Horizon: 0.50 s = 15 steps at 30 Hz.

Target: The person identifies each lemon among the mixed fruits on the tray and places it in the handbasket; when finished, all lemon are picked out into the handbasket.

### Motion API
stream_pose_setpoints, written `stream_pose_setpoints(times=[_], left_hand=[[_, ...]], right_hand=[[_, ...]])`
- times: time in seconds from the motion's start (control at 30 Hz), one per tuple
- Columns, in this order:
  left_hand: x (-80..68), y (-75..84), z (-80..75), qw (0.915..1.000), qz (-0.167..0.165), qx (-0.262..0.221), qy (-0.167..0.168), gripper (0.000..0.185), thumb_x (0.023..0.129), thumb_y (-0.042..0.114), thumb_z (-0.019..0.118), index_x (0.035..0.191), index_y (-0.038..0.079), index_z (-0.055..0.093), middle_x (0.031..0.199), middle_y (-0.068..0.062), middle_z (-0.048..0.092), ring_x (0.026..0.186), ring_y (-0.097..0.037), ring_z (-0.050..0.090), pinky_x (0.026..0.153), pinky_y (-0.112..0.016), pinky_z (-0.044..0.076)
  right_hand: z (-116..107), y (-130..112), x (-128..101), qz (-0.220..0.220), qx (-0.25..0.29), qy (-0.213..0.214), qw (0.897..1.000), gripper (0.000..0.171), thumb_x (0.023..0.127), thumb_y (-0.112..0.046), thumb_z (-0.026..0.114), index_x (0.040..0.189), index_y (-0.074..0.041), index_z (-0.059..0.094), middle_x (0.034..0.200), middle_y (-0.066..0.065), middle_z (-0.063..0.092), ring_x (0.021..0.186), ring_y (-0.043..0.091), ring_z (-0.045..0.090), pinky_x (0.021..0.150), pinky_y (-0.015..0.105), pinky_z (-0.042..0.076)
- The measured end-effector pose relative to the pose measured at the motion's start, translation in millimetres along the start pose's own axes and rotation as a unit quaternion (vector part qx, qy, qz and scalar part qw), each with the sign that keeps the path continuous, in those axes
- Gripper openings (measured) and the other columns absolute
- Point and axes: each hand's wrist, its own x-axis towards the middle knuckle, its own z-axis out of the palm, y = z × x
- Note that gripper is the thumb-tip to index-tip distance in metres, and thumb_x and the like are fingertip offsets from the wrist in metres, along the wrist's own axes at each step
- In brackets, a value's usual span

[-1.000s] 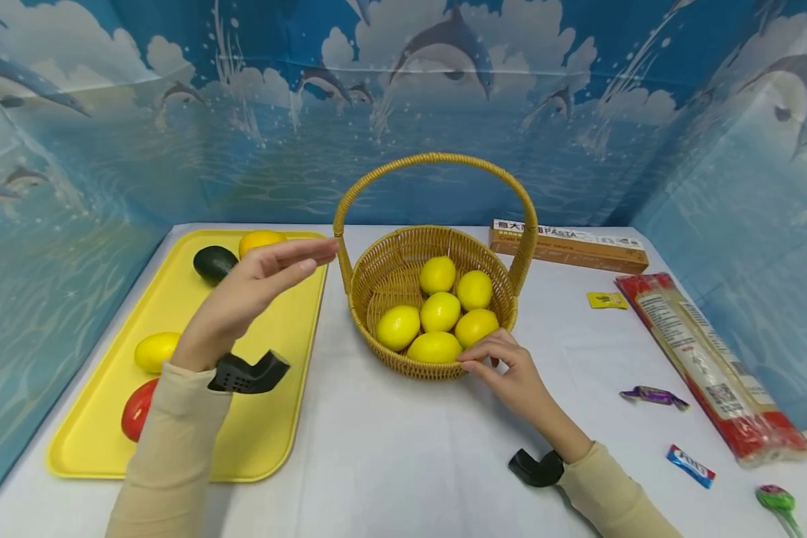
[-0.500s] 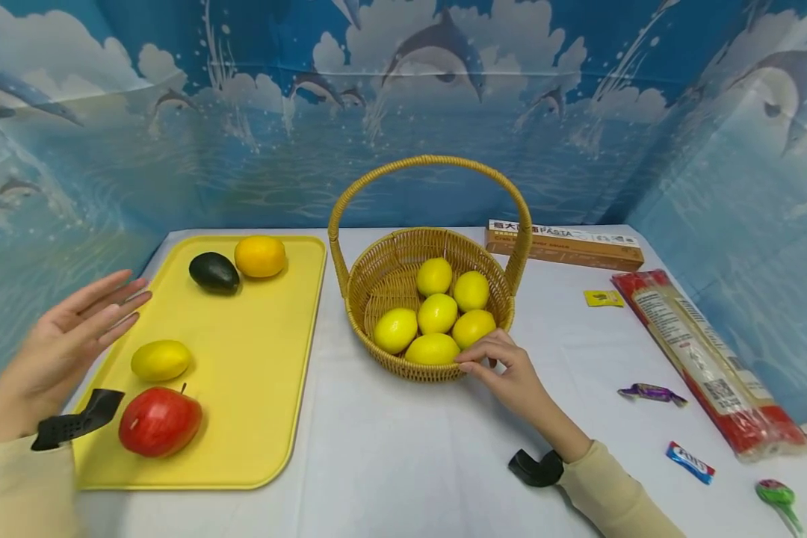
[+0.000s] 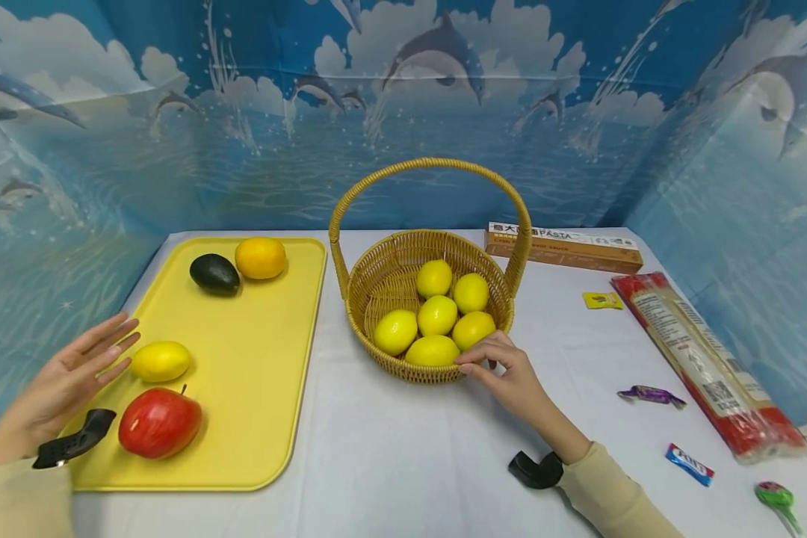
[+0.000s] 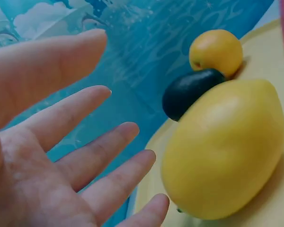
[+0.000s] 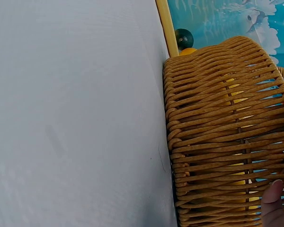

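Observation:
My left hand [image 3: 67,381] is held at the left edge of the yellow tray [image 3: 255,418], fingers extended and apart, nothing in it. Its fingertips point at a lemon [image 3: 161,362] on the tray; in the left wrist view a gap shows between most fingers and the lemon [image 4: 225,151]. A red apple [image 3: 160,423] lies just nearer to me. My right hand [image 3: 507,373] pinches the front right rim of the wicker basket [image 3: 390,276], thumb outside, as the right wrist view also shows on the basket wall [image 5: 217,127]. Several lemons [image 3: 437,315] lie inside the basket.
An avocado [image 3: 215,274] and an orange [image 3: 261,258] sit at the tray's far end. Rightward are a pasta box [image 3: 565,249], a long noodle packet [image 3: 706,366], several wrapped sweets [image 3: 652,396] and a lollipop [image 3: 775,497]. The basket handle [image 3: 430,163] arches upright.
My left hand has swung left from beside the basket, across the tray, to its left edge, then lowered slightly towards the lemon. My right hand has stayed on the basket rim.

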Motion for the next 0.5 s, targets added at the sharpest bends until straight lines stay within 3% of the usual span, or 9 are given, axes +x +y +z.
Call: stream_pose_setpoints(times=[0.3,0.5], left_hand=[[1.1,-15.9,-5.9,0.9933,-0.072,0.091,-0.009,0.058,0.099,-0.003,0.037,0.151,0.016,0.019,0.139,0.013,0.034,0.116,0.008,0.04,0.086,-0.014,0.041],[-3.1,-30.1,-9.8,0.9923,-0.095,0.08,-0.013,0.06,0.098,-0.005,0.041,0.151,0.014,0.02,0.14,0.014,0.028,0.115,0.01,0.038,0.088,-0.01,0.037]], right_hand=[[0.9,1.4,-0.4,-0.012,0.003,0.006,1.0,0.02,0.073,0.018,0.069,0.083,0.001,0.07,0.08,0.005,0.064,0.074,0.016,0.044,0.056,0.034,0.033],[1.5,1.9,0.0,-0.015,0.006,0.008,1.0,0.02,0.073,0.018,0.069,0.084,0.001,0.07,0.08,0.006,0.065,0.075,0.014,0.044,0.057,0.032,0.033]])
